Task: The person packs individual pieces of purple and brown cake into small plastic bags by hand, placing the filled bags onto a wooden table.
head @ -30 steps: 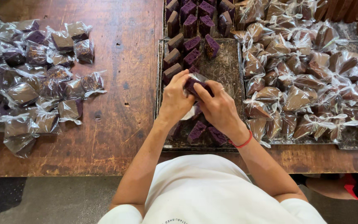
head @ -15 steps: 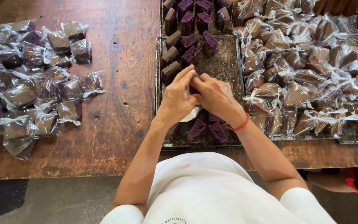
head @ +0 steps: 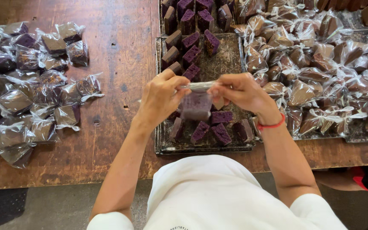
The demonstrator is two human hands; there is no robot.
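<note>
here the left hand [head: 162,97] and right hand [head: 237,90] pinch a clear bag [head: 196,104], seemingly holding a purple block, above the dark tray [head: 231,59].

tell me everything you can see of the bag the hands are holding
The bag is a small clear plastic pouch with one purple cake block inside, blurred through the film. Its top is pulled into a flat, taut strip, pinched at one end by the left hand and at the other by the right hand. It hangs upright in the air above the dark tray, touching nothing else.
</note>
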